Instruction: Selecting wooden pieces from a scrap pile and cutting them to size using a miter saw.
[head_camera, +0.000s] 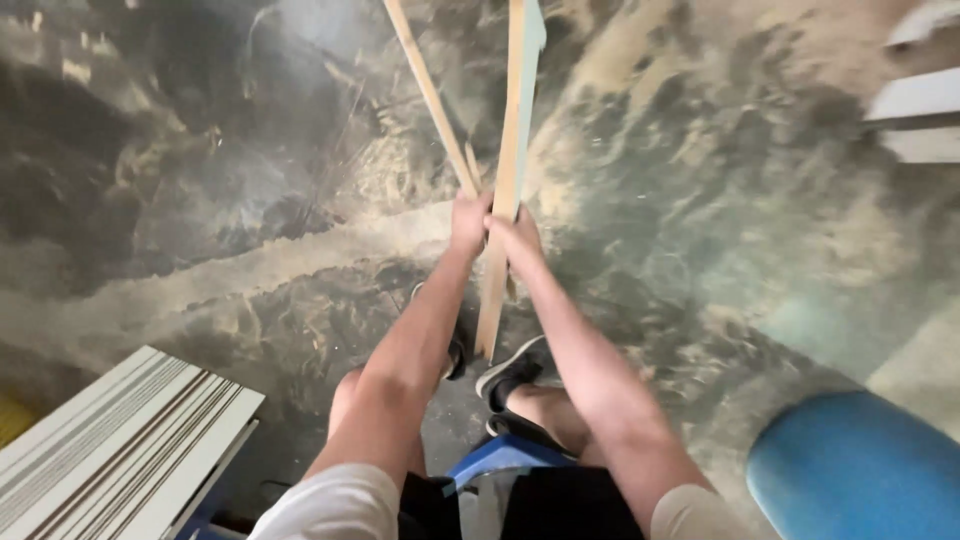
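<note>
Both hands clamped at mid-length: left hand on the thin strip, right hand on the board beside it, neither set down.

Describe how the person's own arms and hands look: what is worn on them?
Both arms are bare from the short sleeves down. The left hand and right hand wear no gloves; no watch, ring or band shows. The sleeves are short and light, off-white to beige.
</note>
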